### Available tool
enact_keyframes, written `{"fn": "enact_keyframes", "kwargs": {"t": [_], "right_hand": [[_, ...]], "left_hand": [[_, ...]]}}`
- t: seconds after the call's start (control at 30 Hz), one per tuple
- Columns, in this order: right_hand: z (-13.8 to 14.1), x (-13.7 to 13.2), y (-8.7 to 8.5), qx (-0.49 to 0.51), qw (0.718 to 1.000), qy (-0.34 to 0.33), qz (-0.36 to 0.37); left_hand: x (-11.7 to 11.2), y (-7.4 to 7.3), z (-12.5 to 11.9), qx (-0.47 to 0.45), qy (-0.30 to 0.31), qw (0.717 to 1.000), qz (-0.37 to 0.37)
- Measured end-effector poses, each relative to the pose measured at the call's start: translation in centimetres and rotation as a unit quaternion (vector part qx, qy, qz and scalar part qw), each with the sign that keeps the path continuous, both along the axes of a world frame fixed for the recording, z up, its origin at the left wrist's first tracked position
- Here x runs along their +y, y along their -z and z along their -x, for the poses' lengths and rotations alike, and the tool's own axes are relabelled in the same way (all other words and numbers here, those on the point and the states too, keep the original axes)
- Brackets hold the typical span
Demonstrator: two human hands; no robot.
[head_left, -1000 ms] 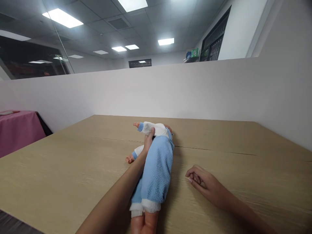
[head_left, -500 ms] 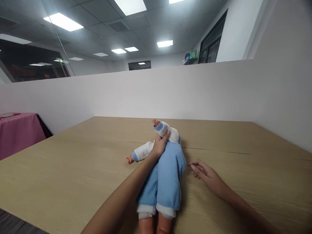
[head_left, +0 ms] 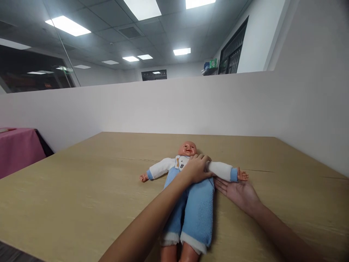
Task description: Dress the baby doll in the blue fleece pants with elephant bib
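A baby doll (head_left: pixel 197 209) in blue fleece trousers and a white top lies on its back on the wooden table (head_left: pixel 81 189), head (head_left: pixel 187 148) pointing away from me and both arms spread wide. My left hand (head_left: pixel 196 168) lies over its chest, fingers curled on the upper part of the doll's right-side sleeve (head_left: pixel 222 170). My right hand (head_left: pixel 240 193) rests flat on the table, palm up and fingers apart, just under that sleeve and against the doll's side. The doll's bare legs run off the bottom edge of the view.
A low white partition wall (head_left: pixel 163 105) runs along the far and right sides of the table. A table under a pink cloth (head_left: pixel 19 149) stands at the left, beyond the wooden table's edge. Bare wood lies on both sides of the doll.
My left hand has rolled the doll from its side onto its back, swinging its raised arm down to the right. My right hand has uncurled and slid under that arm.
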State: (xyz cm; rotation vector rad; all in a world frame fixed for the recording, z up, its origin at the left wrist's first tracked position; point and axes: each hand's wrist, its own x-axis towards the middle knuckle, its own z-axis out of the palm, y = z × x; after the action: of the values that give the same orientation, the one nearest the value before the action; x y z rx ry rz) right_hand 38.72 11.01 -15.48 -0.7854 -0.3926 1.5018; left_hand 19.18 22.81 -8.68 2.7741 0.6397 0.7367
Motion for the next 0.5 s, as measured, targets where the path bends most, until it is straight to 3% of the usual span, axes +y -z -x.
{"fn": "enact_keyframes", "kwargs": {"t": [0.1, 0.2, 0.27, 0.4, 0.5], "right_hand": [[0.2, -0.3, -0.6, 0.021, 1.0, 0.012, 0.003], [0.5, -0.7, -1.2, 0.018, 1.0, 0.019, 0.007], [0.5, -0.8, -1.5, 0.005, 1.0, 0.019, 0.014], [-0.4, -0.7, -2.1, -0.167, 0.985, 0.005, 0.048], [-0.8, -0.4, -2.5, -0.262, 0.962, -0.008, 0.07]], "left_hand": [[0.4, -0.4, 2.2, -0.028, -0.031, 0.998, -0.036], [2.2, -0.1, 6.5, -0.048, -0.157, 0.986, -0.013], [3.9, 0.8, 10.0, -0.047, -0.26, 0.964, 0.027], [6.3, 3.2, 16.5, -0.021, -0.327, 0.941, 0.084], [6.7, 4.6, 19.0, -0.005, -0.331, 0.936, 0.122]]}}
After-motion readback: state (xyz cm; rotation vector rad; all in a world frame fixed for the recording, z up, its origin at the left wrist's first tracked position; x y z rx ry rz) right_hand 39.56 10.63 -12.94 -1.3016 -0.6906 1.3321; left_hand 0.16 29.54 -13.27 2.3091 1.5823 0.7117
